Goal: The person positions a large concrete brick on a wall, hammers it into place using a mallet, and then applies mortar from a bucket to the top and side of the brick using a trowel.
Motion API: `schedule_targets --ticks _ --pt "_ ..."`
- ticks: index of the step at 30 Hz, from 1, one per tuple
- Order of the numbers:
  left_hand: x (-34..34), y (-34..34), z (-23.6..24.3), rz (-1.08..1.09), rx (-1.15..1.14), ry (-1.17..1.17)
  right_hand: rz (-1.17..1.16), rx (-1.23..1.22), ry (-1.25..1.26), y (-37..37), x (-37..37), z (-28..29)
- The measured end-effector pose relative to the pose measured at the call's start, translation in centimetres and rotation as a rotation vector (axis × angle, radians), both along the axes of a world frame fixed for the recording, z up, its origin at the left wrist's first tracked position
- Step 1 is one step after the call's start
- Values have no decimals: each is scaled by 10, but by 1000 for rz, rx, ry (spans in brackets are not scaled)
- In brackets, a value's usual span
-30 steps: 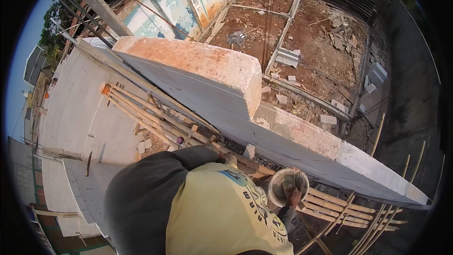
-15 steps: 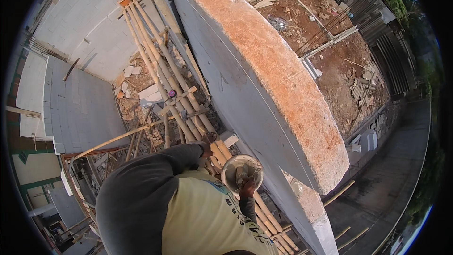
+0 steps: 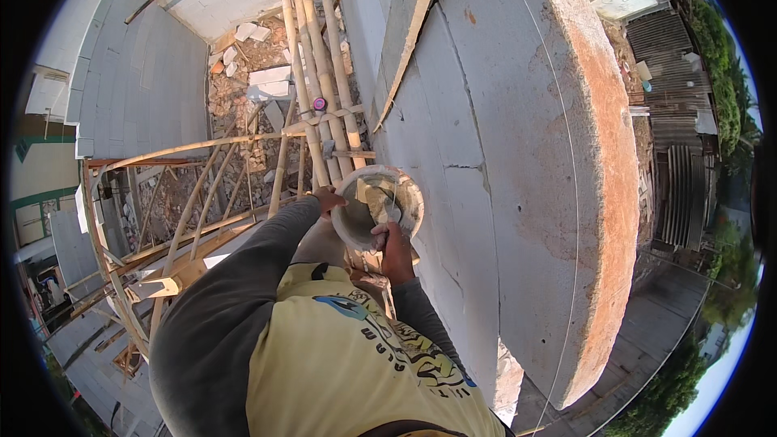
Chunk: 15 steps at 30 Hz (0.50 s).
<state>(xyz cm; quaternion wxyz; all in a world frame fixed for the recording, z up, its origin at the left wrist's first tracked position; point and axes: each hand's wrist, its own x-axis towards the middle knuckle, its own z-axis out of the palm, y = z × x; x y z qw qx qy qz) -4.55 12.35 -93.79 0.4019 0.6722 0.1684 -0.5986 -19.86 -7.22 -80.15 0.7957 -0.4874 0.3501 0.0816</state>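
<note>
Two hands meet at a round mortar-caked bucket [image 3: 378,204] held just in front of the chest, close against the grey block wall [image 3: 453,186] on the right. That wall's broad, orange-stained top [image 3: 583,154] curves away to the far right, with a thin string line [image 3: 566,137] running along it. Left of the bucket, bamboo scaffold poles [image 3: 320,73] rise side by side, leaving little room between poles and wall. Beyond and below them lies rubble [image 3: 259,81] with loose pale blocks. The left hand [image 3: 328,199] grips the bucket's left rim, fingers curled over it. The right hand [image 3: 394,249] is closed on the near rim, next to a trowel blade [image 3: 379,201] lying inside.
</note>
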Motion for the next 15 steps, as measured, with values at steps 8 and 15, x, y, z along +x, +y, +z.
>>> schedule_targets --ticks 8,15 --pt "-42 -13 84 555 -353 -175 451 -981 -313 -10 66 95" --pt "-89 -11 156 872 -519 -162 917 -1199 -768 36 27 117"
